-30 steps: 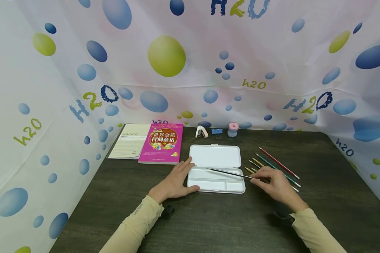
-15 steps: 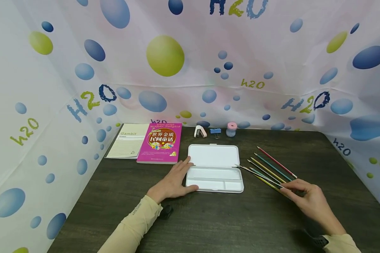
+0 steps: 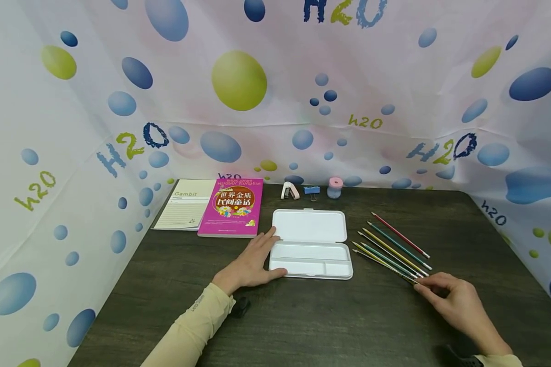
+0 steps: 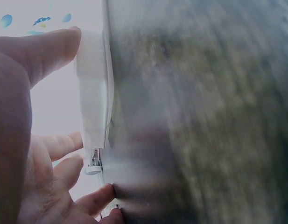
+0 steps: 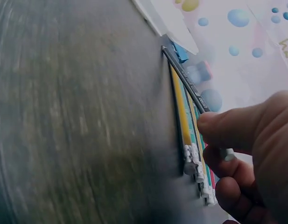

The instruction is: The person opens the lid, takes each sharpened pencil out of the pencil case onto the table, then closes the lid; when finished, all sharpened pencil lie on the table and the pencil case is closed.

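Observation:
A white hinged pencil case (image 3: pixel 298 267) lies with its lid laid back; no pencils show inside. My left hand (image 3: pixel 250 262) rests against its left side, fingers spread, thumb at the near corner. In the left wrist view the thumb (image 4: pixel 50 51) and fingers touch the case's edge (image 4: pixel 93 93). My right hand (image 3: pixel 459 300) pinches a black pencil (image 5: pixel 186 79) near its white eraser end. That pencil slants just above the near side of a row of pencils, including a red pencil (image 3: pixel 401 235), a green pencil (image 3: pixel 398 244) and a yellow pencil (image 5: pixel 181 107).
A pink book (image 3: pixel 231 209) overlaps a lined notebook (image 3: pixel 181 209) at the back left. Along the back edge stand a white stapler-like item (image 3: pixel 290 190), a blue binder clip (image 3: pixel 311 190) and a small pink-lidded jar (image 3: pixel 334 188). A patterned sheet (image 3: pixel 376 148) rises behind the table.
My right hand has moved right and nearer the front, carrying the black pencil from over the case to beside the other pencils. My left hand has stayed at the case.

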Available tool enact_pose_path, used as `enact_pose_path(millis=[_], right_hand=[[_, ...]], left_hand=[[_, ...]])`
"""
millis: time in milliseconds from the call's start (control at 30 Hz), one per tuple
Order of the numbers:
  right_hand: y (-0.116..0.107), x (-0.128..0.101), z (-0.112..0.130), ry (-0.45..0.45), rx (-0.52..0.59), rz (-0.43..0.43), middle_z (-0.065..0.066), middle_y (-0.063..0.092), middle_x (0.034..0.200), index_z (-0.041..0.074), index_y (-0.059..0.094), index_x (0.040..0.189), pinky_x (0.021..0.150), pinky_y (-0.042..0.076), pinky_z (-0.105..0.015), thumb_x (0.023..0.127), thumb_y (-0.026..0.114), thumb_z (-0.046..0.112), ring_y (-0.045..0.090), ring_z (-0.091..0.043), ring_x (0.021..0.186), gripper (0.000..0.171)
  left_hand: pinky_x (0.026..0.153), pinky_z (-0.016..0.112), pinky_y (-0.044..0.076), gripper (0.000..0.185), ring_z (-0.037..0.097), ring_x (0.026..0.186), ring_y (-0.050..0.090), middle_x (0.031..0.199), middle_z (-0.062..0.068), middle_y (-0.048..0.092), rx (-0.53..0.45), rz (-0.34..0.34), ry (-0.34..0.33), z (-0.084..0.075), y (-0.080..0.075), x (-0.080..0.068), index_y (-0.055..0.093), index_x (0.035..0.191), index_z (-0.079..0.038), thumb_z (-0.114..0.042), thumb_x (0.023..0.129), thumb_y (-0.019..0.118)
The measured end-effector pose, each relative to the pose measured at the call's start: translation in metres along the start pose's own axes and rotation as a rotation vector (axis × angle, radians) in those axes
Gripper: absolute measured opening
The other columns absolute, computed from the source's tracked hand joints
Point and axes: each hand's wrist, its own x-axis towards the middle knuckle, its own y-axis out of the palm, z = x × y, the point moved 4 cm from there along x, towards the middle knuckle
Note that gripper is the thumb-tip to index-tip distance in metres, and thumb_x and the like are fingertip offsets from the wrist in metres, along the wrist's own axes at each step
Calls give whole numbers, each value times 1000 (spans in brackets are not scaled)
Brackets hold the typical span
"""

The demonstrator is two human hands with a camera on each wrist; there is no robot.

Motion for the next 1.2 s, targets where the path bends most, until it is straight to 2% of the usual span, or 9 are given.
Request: enact_pose_path(millis=[333,533,867,1100,1200], right_hand=[[8,2,5,-69,-109,70,21,51,72,24,73,79,52,38,-25,75,86,11,43,3,61,19],[11,1,5,-63,-139,105,19,50,73,23,75,79,53,39,-26,74,86,13,44,2,63,16],[10,3,5,-72,-128,91,19,52,73,21,76,80,52,40,-25,73,88,12,46,2,62,17],[6,12,10,-126,-115,35,19,51,72,23,75,79,51,39,-25,72,88,12,47,0,61,18],[8,19,18,-159,-100,40,20,54,75,25,75,80,53,43,-26,74,87,13,51,-1,64,18]], left_hand=[[122,50,13,92,37,150,14,166,8,12,6,0,-2,1,1,0,32,155,-10,-63,87,64],[122,50,13,92,37,150,14,166,8,11,-3,4,-4,0,1,-1,31,155,-9,-62,87,65],[122,48,12,91,35,151,13,167,7,11,13,8,-5,0,0,1,31,155,-10,-62,88,64],[122,49,13,91,35,151,13,167,8,11,10,9,-3,0,0,2,31,155,-9,-62,88,64],[122,49,13,93,35,151,12,167,7,10,9,18,-15,1,1,2,30,155,-9,-62,87,65]])
